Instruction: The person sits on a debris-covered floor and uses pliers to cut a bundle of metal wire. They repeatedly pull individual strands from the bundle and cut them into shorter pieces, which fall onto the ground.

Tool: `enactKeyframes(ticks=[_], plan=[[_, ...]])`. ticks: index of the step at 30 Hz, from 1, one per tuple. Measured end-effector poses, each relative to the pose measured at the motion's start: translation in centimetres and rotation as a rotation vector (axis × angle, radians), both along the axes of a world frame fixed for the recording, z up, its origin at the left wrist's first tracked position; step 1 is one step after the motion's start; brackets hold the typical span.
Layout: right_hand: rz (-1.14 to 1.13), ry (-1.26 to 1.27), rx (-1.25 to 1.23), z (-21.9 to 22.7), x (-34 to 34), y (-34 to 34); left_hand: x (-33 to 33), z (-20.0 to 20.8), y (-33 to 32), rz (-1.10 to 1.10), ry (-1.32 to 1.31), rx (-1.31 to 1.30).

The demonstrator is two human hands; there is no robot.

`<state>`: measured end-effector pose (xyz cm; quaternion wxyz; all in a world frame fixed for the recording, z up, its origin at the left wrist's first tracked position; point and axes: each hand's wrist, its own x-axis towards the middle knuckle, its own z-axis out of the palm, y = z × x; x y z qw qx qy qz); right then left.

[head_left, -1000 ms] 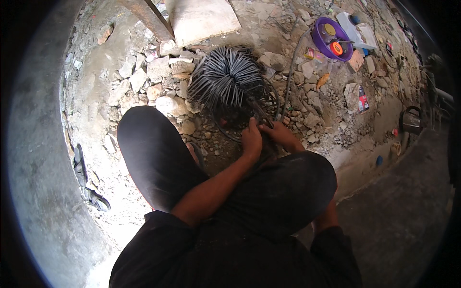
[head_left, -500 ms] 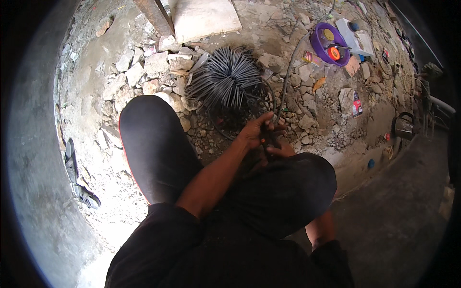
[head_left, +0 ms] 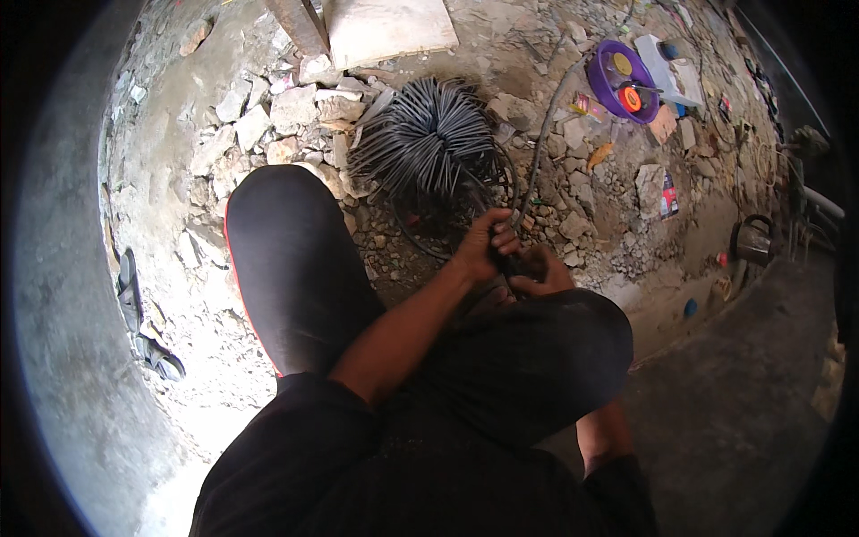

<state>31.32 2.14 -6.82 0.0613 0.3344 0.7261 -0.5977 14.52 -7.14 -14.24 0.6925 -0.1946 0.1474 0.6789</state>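
A large bundle of grey cable (head_left: 431, 139) lies on the rubble in front of my knees. My left hand (head_left: 483, 249) is closed around a dark cable (head_left: 538, 161), which runs up from the fist toward the purple basin. Just right of it, and lower, my right hand (head_left: 546, 271) is curled beside my bent knee. Its fingers are closed around something dark, too shadowed to name. My right leg (head_left: 555, 358) hides the wrist and part of that forearm.
Broken stones (head_left: 295, 107) surround the bundle, with a pale board (head_left: 389, 31) behind it. At the far right stand a purple basin (head_left: 604, 85) holding small items and a metal pot (head_left: 753, 240). Dark sandals (head_left: 130, 291) lie at the left.
My left fingers have closed more tightly and the orange spot between my hands is out of sight. My right hand has come up slightly. The view has shifted a little.
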Motion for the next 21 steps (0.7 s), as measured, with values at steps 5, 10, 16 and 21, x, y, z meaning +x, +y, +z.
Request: enactKeyframes(ticks=[5,10,16,21], plan=[[-0.164,-0.035,0.102,1.9,-3.7,7.2,-1.5,0.6,-1.5,-0.114,0.07,0.01],[0.229,0.044,0.208,-2.3,-10.5,4.7,-1.6,1.1,-1.8,-0.115,0.066,-0.092],[0.444,0.07,0.41,-4.2,-12.5,6.1,-1.9,1.1,-2.3,-0.135,0.062,-0.086],[0.021,-0.005,0.72,-3.5,-15.3,9.2,-2.6,1.3,-3.3,-0.185,0.067,0.028]])
